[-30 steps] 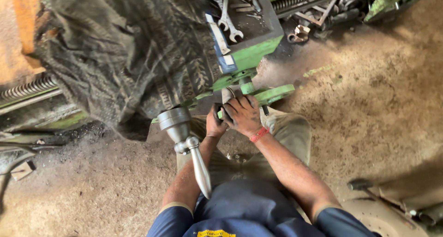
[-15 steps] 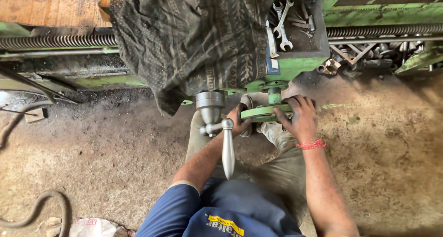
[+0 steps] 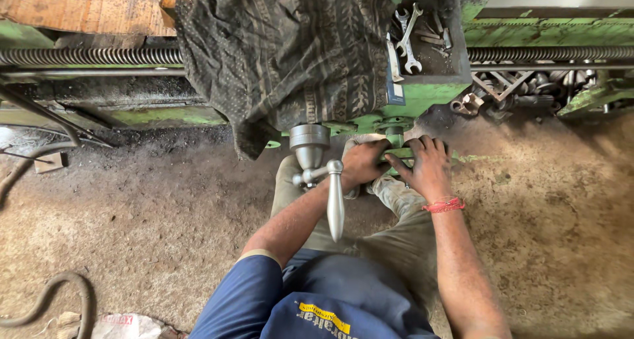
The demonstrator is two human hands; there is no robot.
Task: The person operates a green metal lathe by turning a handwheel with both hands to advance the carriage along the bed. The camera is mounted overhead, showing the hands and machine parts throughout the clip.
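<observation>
We note both hands low at the front of the green machine (image 3: 422,95): left hand (image 3: 362,164) closed round a green lever (image 3: 396,155), right hand (image 3: 429,167) w/ fingers spread and pressed on the same lever, just below the machine's front edge. A steel crank handle (image 3: 335,197) hangs just left of the left hand, beside the forearm. Dark cloth (image 3: 284,55) drapes the machine top; wrenches (image 3: 406,32) lie in a tray above the hands.
</observation>
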